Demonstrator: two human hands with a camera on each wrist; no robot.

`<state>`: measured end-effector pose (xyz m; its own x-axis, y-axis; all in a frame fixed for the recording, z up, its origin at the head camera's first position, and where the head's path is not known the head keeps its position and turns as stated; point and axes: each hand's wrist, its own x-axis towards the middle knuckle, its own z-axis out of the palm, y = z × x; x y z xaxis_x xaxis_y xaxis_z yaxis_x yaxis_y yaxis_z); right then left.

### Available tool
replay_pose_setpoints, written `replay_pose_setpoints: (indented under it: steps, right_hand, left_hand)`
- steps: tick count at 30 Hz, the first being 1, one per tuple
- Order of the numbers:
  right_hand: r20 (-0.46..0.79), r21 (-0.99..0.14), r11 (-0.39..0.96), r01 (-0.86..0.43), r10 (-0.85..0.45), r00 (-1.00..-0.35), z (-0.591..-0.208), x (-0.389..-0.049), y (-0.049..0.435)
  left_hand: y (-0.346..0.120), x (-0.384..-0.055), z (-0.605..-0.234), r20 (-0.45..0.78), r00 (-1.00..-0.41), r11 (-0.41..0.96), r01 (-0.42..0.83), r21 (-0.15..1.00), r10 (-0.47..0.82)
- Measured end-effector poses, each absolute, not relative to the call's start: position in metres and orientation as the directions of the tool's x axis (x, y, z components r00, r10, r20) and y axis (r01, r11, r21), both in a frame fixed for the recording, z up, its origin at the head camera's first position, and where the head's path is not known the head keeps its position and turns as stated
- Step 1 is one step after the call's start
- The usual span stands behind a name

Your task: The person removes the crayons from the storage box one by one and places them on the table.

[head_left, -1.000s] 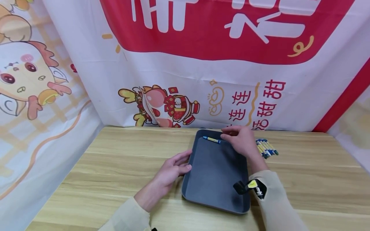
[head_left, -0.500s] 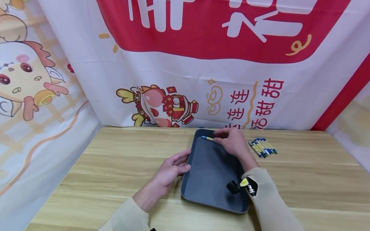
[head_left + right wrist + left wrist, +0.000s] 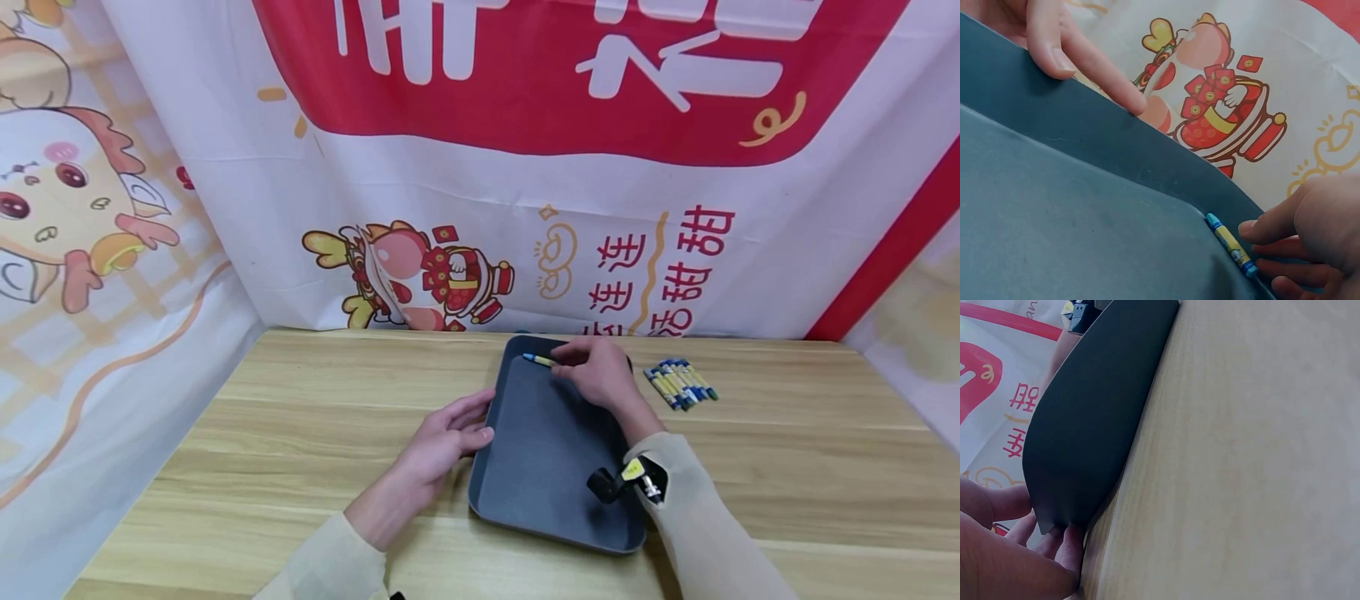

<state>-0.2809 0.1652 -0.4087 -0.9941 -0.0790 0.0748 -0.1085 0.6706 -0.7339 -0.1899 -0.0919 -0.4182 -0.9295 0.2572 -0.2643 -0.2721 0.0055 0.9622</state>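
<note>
A dark grey tray (image 3: 558,467) lies on the wooden table. My left hand (image 3: 442,446) grips its left side, the thumb over the rim and the fingers along the outer wall, as the left wrist view of the tray wall (image 3: 1091,419) shows. A blue-and-yellow crayon (image 3: 1232,245) lies inside, along the tray's far wall. Beside it is my right hand (image 3: 600,375), its thumb and fingertips right at the crayon's right end but not curled round it. In the head view this hand hides that end of the crayon.
Several crayons (image 3: 680,383) lie side by side on the wooden table (image 3: 787,467), right of the tray. A printed cloth (image 3: 480,183) hangs behind the table's far edge. A small black camera (image 3: 606,485) on the right wrist hangs over the tray.
My right hand has moved left to the crayon in the tray, then drawn back very slightly in the last half second. The left hand keeps its place on the tray.
</note>
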Motion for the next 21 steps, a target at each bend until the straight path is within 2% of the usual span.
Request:
replay_pose_setpoints:
  steps: [11, 21]
  right_hand:
    - [0.052, -0.716, 0.690, -0.109, -0.102, -0.993, -0.415, -0.284, 0.160]
    - [0.001, -0.733, 0.679, -0.043, -0.062, -0.998, -0.418, -0.284, 0.152]
  left_hand:
    - [-0.091, -0.189, -0.416, -0.268, -0.930, 0.009, -0.274, 0.962, 0.251]
    - [-0.091, -0.189, -0.417, -0.267, -0.930, 0.016, -0.272, 0.962, 0.251]
